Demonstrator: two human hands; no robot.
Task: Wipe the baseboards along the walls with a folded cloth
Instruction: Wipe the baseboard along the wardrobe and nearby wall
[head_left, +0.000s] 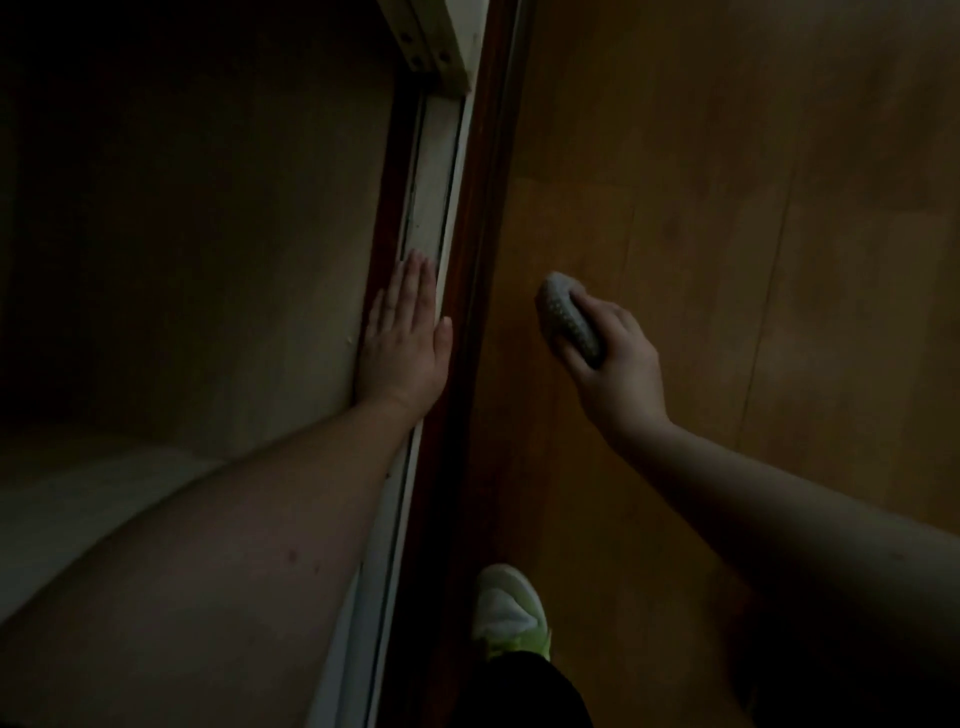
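Running lengthwise from near the shoe toward the frame top, dark reddish-brown wooden baseboard (470, 291) sits between both hands. Left hand (402, 338) flat, fingers straight, braced on pale wall just beside it. Right hand (610, 358) curled round folded grey textured cloth (569, 317), over floor, apart from baseboard, cloth end pointing toward it.

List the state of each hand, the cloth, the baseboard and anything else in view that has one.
left hand: open, flat against the wall beside the pale frame strip.
right hand: grips the cloth, held over the floor.
cloth: bunched into a roll, apart from the baseboard.
baseboard: dark reddish strip, untouched just now.
shoe: on the wooden floor next to the baseboard.
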